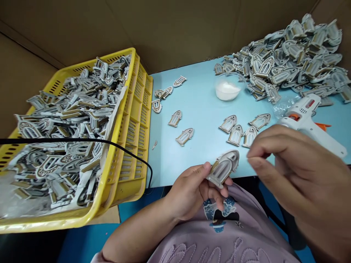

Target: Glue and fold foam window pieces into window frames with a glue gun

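Note:
My left hand [192, 186] is closed on a small grey-white arched window ornament [223, 168], tilted, with the thumb at its left edge and fingers beneath. Up and to the right, my right hand [296, 175] is closed in a pinch, apart from that ornament; whatever its fingertips may hold is too small to make out. Just beyond lie several similar ornaments, one [235, 135] close to my right fingertips. A white hot glue gun [304, 117] with an orange trigger lies partly behind my right hand.
A yellow plastic crate [134, 120] full of such ornaments stands at left, a black cable [128, 153] crossing it. A large heap of ornaments [287, 62] lies at back right beside a clear cup of white material [227, 90]. Cardboard walls [186, 33] enclose the light blue table [203, 106].

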Available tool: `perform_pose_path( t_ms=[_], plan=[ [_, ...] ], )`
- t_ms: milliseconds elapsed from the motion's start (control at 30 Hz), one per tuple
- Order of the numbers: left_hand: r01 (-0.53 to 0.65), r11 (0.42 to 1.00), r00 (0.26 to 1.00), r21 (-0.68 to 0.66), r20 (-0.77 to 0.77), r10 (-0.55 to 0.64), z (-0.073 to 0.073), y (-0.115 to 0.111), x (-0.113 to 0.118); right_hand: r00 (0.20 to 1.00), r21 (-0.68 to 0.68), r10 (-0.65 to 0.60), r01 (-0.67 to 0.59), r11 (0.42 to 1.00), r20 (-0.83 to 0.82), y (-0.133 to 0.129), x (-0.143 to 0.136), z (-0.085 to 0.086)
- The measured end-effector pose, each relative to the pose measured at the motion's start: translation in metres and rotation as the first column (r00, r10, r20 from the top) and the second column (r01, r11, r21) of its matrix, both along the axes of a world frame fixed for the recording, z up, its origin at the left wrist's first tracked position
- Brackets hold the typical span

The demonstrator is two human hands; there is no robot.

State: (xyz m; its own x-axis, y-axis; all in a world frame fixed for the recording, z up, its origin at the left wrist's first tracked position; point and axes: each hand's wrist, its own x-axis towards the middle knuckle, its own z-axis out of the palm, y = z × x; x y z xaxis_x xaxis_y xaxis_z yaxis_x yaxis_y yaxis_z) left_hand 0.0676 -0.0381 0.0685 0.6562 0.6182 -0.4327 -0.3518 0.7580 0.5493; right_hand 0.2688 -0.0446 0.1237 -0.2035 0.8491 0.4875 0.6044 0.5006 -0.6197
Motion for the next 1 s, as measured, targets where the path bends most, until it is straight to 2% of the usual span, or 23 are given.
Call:
perform_pose_path(
  t_ms=[167,233,300,367,433,500,567,633,733,900,1000],
  plan=[
    [0.031,0.999,1.000,0.039,0.006,-0.031,0.000,0.000,0.002,0.971,0.034,0.102,-0.111,0.993,0.215,0.012,-0.017,-0.016],
    [0.042,0.998,0.999,0.037,0.011,-0.042,0.000,0.000,0.002,0.967,0.008,0.131,-0.136,0.991,0.217,0.017,-0.021,-0.018],
    [0.034,0.999,0.999,0.017,0.022,-0.034,-0.001,-0.001,0.002,0.986,0.003,0.117,-0.118,0.993,0.115,0.020,-0.020,-0.017],
    [0.012,1.000,0.998,-0.009,0.054,-0.012,-0.002,-0.002,0.000,0.998,-0.002,0.016,-0.016,1.000,-0.059,0.022,-0.015,-0.013],
    [0.003,1.000,0.995,-0.018,0.098,-0.002,-0.004,-0.002,-0.003,0.965,-0.015,-0.128,0.128,0.992,-0.230,0.019,-0.009,-0.010],
    [0.011,1.000,0.991,-0.010,0.135,-0.010,-0.005,-0.002,-0.006,0.930,-0.045,-0.205,0.201,0.979,-0.307,0.014,-0.004,-0.010],
    [0.017,1.000,0.987,0.009,0.157,-0.018,-0.006,-0.002,-0.008,0.954,-0.056,-0.193,0.185,0.981,-0.231,0.006,-0.001,-0.012],
    [0.013,1.000,0.986,0.027,0.165,-0.017,-0.006,-0.001,-0.009,0.985,-0.043,-0.165,0.162,0.986,-0.055,-0.001,-0.002,-0.014],
    [-0.009,0.999,0.989,0.038,0.147,0.003,-0.005,-0.001,-0.007,0.974,0.063,-0.182,0.175,0.983,0.132,-0.008,-0.007,-0.017],
    [-0.052,0.992,0.998,0.113,0.048,0.047,-0.002,-0.004,-0.003,0.961,0.226,-0.202,0.158,0.961,0.189,-0.009,-0.019,-0.024],
    [-0.067,0.980,0.998,0.186,0.004,0.067,-0.003,-0.007,-0.002,0.952,0.271,-0.232,0.174,0.947,0.201,-0.008,-0.023,-0.028]
  ],
)
